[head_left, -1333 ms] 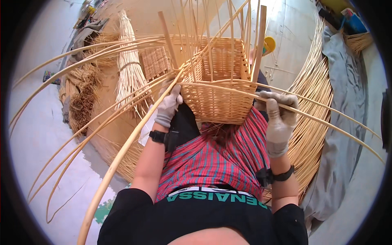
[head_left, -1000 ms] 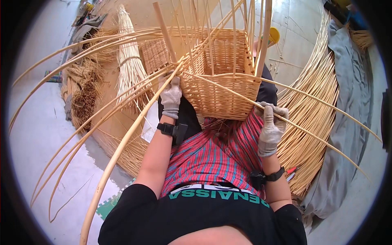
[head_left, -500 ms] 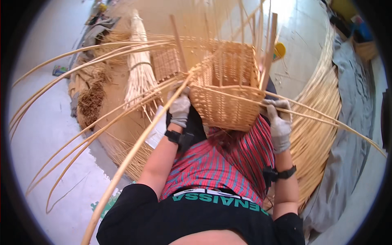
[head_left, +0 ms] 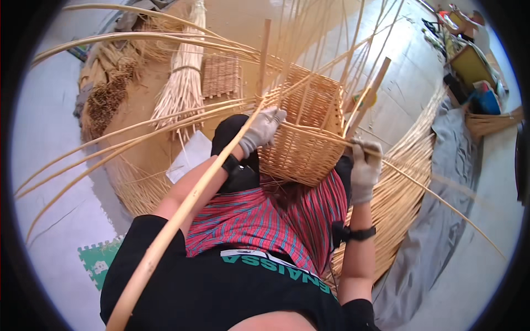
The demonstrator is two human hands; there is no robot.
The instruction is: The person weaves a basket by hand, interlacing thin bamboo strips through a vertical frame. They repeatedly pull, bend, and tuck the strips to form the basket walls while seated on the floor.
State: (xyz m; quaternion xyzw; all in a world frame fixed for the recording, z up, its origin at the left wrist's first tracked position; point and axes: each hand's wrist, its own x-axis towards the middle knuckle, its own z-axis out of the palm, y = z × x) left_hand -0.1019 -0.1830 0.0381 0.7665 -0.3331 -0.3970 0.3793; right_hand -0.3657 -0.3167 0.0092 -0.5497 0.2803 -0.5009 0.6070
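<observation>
A rectangular woven wicker basket (head_left: pixel 301 151) rests tilted on my lap, its upright rods rising from the far side. Two flat wooden sticks stand at its corners, the left stick (head_left: pixel 264 58) and the right stick (head_left: pixel 369 99). My left hand (head_left: pixel 261 131), in a pale work glove, has its fingers closed on the rim near the left corner. At the right corner my gloved right hand (head_left: pixel 365 168) is closed around a thin wicker rod (head_left: pixel 430 194) running along the near rim and out to the right. A thicker rod (head_left: pixel 182 212) passes over my left forearm.
Long rods (head_left: pixel 102 157) stick out leftward from the basket. Beyond them lie a tied bundle of pale rods (head_left: pixel 185 77), a woven panel (head_left: pixel 221 77) and brown rods (head_left: pixel 107 94). At right, a big rod bundle (head_left: pixel 406 176) lies beside grey cloth (head_left: pixel 441 182). White paper (head_left: pixel 190 157) is near my left knee.
My left hand has moved up from the basket's outer left side onto its rim. My right hand stays at the right corner. One rod at right is blurred by motion, and the view has shifted.
</observation>
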